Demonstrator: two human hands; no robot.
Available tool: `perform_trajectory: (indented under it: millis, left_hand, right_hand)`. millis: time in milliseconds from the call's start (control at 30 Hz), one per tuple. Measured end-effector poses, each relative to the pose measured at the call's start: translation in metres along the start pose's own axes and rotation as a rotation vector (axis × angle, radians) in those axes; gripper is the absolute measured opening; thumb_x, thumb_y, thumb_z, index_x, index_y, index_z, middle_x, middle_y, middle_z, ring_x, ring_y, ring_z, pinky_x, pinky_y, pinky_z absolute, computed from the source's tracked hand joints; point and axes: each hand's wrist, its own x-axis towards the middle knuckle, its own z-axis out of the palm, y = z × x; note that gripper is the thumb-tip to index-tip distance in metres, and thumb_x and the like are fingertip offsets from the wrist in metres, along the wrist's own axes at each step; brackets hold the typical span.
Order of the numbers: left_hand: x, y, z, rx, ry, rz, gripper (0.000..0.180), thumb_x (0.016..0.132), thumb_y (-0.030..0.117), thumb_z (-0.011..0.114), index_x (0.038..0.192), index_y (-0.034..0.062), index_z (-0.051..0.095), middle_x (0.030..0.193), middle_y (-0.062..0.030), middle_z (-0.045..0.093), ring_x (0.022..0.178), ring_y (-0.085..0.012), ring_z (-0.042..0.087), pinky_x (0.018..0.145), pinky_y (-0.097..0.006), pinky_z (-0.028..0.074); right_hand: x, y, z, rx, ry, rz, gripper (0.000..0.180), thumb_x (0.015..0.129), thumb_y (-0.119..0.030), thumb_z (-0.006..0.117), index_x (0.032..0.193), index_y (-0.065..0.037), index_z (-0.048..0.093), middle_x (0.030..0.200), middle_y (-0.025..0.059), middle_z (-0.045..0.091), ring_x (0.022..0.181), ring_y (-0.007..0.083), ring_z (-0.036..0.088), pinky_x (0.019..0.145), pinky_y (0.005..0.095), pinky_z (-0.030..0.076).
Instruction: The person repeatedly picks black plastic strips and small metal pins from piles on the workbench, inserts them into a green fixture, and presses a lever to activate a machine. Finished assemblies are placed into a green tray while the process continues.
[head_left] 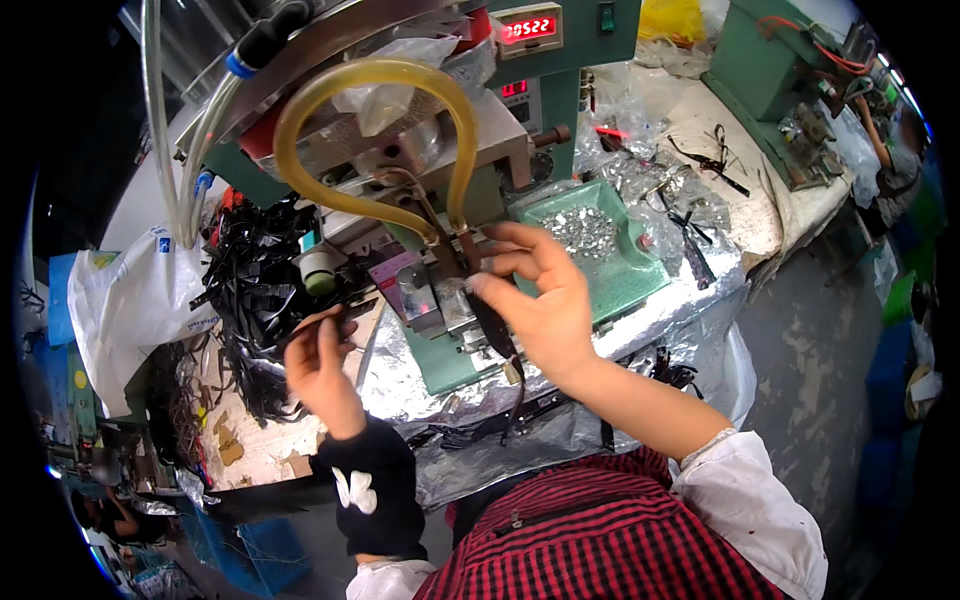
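Observation:
My right hand is at the working point of a green bench machine. Its thumb and fingertips close on the edge of a long dark strip, which lies over the small metal fixture and ends in a thin tail hanging toward me. A looped yellow tube comes down just beyond those fingertips. To the left, my left hand is raised beside a pile of shiny black strips. Its fingers are pinched round a thin dark brown strip, partly hidden by the fingers.
A green tray of small silvery pieces stands right of the fixture. Loose dark strips and clear plastic lie beyond it. A white bag is at the left. Foil covers the table's front. Another green machine stands far right.

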Motion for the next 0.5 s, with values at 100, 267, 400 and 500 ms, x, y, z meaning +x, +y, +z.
perform_trajectory:
  millis: [100,267,400,500]
  left_hand:
    - [-0.026,0.044,0.009,-0.015,0.071,0.235,0.015,0.104,0.006,0.056,0.111,-0.0023,0.065,0.105,-0.0163,0.073,0.078,-0.0191,0.071,0.065,-0.025,0.053]
    - [-0.058,0.069,0.040,0.310,-0.464,0.816,0.025,0.082,-0.002,0.077,0.106,0.0010,0.071,0.105,-0.0170,0.075,0.069,-0.0207,0.067,0.059,-0.027,0.049]
    - [-0.062,0.065,0.072,0.465,-0.561,1.028,0.037,0.069,0.005,0.090,0.103,0.0046,0.074,0.103,-0.0117,0.077,0.055,-0.0160,0.057,0.049,-0.027,0.039]
    - [-0.058,0.052,0.077,0.428,-0.560,1.105,0.036,0.069,0.006,0.091,0.101,0.0054,0.073,0.102,-0.0114,0.076,0.053,-0.0148,0.053,0.047,-0.028,0.037]
  right_hand:
    - [-0.002,-0.009,0.004,0.079,-0.040,0.001,0.054,0.087,0.000,0.069,0.137,0.004,0.050,0.109,0.0126,0.072,0.109,0.0170,0.065,0.100,0.0308,0.046]
    - [-0.006,-0.025,-0.023,-0.252,-0.157,-0.152,0.050,0.085,-0.002,0.065,0.134,0.000,0.057,0.117,0.0186,0.071,0.117,0.0292,0.067,0.101,0.0396,0.049]
    - [0.023,0.033,-0.094,-0.832,-0.019,-0.082,0.032,0.085,-0.005,0.061,0.116,-0.003,0.071,0.116,0.0167,0.072,0.110,0.0349,0.068,0.097,0.0410,0.052]
    - [0.001,0.053,-0.125,-0.962,-0.101,-0.231,0.031,0.086,-0.005,0.061,0.115,-0.002,0.070,0.111,0.0177,0.073,0.106,0.0377,0.068,0.096,0.0420,0.052]
